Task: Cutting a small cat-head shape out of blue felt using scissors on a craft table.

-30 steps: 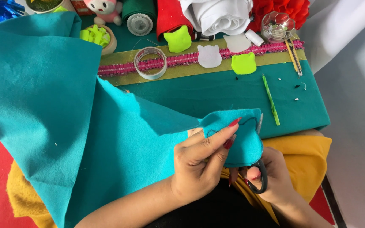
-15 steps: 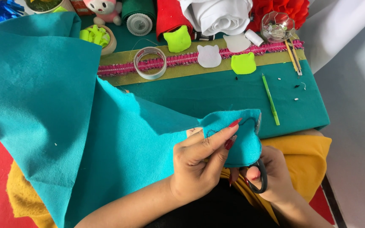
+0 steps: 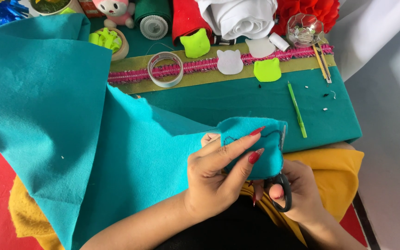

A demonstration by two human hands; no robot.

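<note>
A big sheet of teal felt [image 3: 70, 129] drapes from the left across my lap. My left hand [image 3: 216, 173] pinches its folded right corner [image 3: 267, 153], where a small dark outline is drawn. Under that corner my right hand [image 3: 302, 192] grips black-handled scissors [image 3: 284, 192], with fingers through the loops. The blades run up behind the felt's right edge and are mostly hidden.
On the dark teal cloth [image 3: 255, 102] lie a green pen [image 3: 297, 110], a clear tape roll [image 3: 165, 69], a pink trim strip [image 3: 209, 65], and white [image 3: 230, 61] and lime [image 3: 267, 70] cat-shaped cutouts. Felt rolls, a glass jar [image 3: 304, 28] and a small doll [image 3: 115, 11] stand behind. Yellow felt [image 3: 334, 171] lies underneath.
</note>
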